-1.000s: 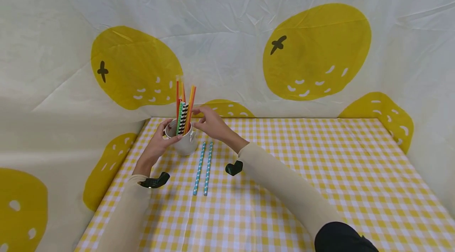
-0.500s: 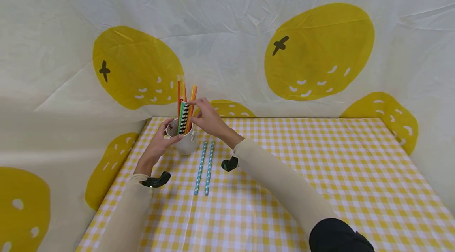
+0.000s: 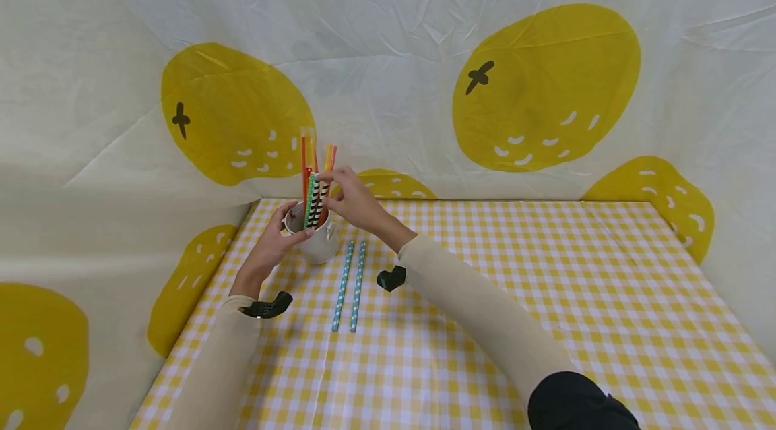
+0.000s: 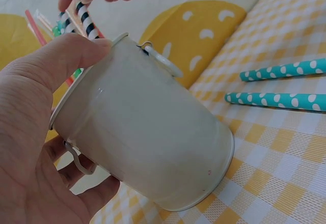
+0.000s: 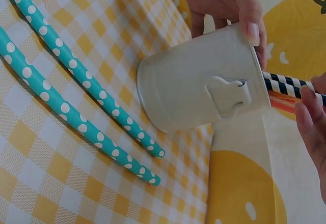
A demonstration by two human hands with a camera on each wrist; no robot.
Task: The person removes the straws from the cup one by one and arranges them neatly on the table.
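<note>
A small off-white metal pail (image 3: 320,249) with side handles holds several straws. My left hand (image 3: 267,247) grips its rim, the thumb over the near edge and the fingers around the far side; the pail looks tilted in the left wrist view. Above the rim my right hand (image 3: 360,204) pinches a black-and-white striped straw (image 5: 282,87) near its upper end. Another striped straw (image 4: 66,23) stands beside it, along with a green straw (image 3: 310,197) and red straws (image 3: 304,160). Two teal straws with white dots (image 3: 342,288) lie side by side on the table.
A yellow-and-white checked cloth (image 3: 515,268) covers the table. Behind and to the left hangs a white fabric wall (image 3: 388,106) printed with large yellow fruit shapes. The table's far edge meets this fabric just behind the pail.
My right hand has risen from beside the pail's rim to the straws' upper part. A second striped straw now shows apart from the first. My left hand keeps its grip on the pail.
</note>
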